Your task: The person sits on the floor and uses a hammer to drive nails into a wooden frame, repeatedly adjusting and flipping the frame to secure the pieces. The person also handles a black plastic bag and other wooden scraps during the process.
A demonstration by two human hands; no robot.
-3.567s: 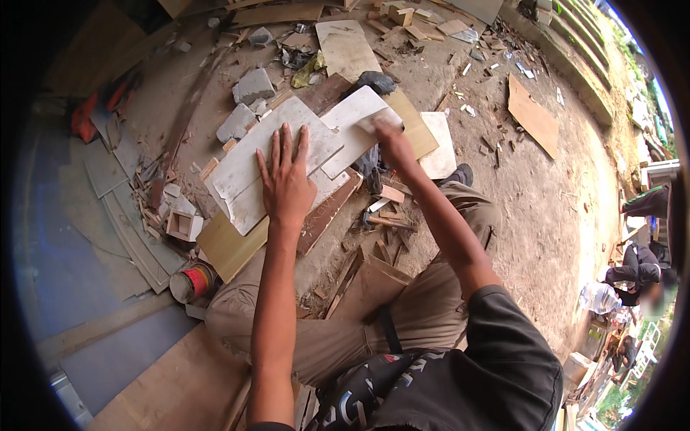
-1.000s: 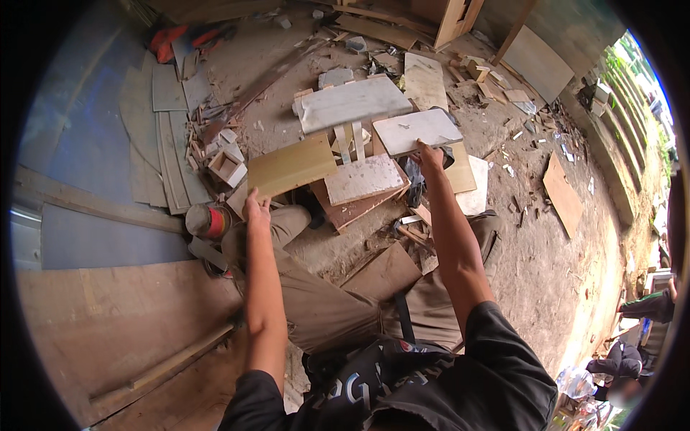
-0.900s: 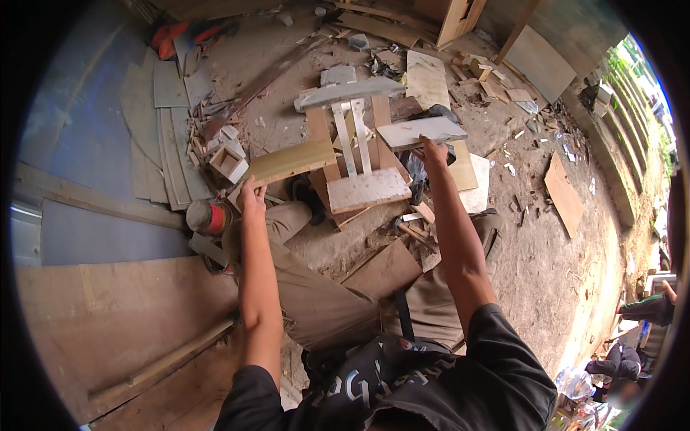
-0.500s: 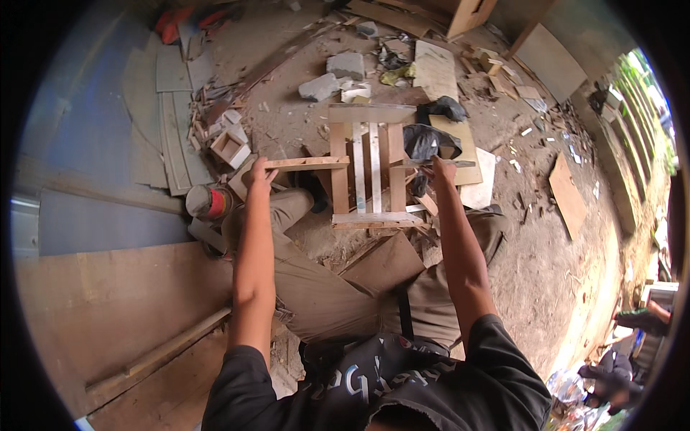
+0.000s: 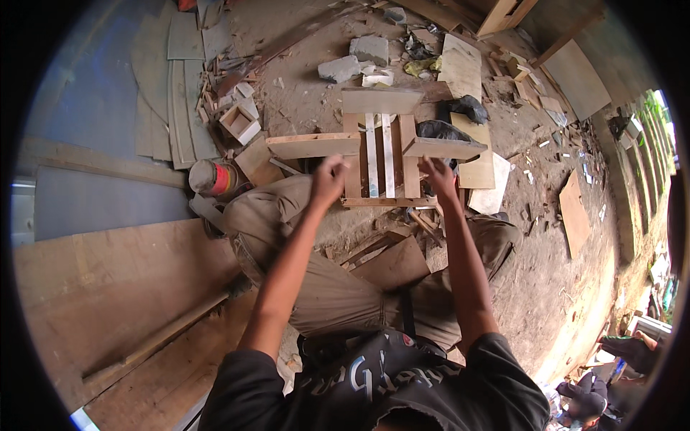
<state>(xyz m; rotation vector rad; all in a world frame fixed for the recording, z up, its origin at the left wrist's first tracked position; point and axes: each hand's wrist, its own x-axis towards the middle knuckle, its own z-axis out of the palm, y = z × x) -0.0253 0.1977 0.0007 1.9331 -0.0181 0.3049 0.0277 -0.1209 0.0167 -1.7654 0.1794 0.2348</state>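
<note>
A small wooden frame point(image 5: 374, 100) stands in front of my crossed legs. It has boards at its far and near ends, two pale slats point(image 5: 389, 154) down the middle, and a board sticking out at each side. My left hand point(image 5: 328, 181), fingers curled, is just below the left side board point(image 5: 309, 146), beside the frame's left rail. My right hand point(image 5: 438, 176) is raised with bent fingers at the lower edge of the right side board point(image 5: 445, 149). What either hand grips, if anything, is hidden.
A can with a red and yellow band point(image 5: 213, 177) stands left of my knee. Beyond it lies an open wooden box point(image 5: 240, 124). Concrete blocks point(image 5: 369, 49), black plastic point(image 5: 471, 109) and wood scraps litter the floor. A large panel point(image 5: 129, 287) fills the lower left.
My left hand has let go of the left side board's outer end and moved right and nearer. My right hand has shifted slightly down. The frame has tilted, showing the side boards' broad faces.
</note>
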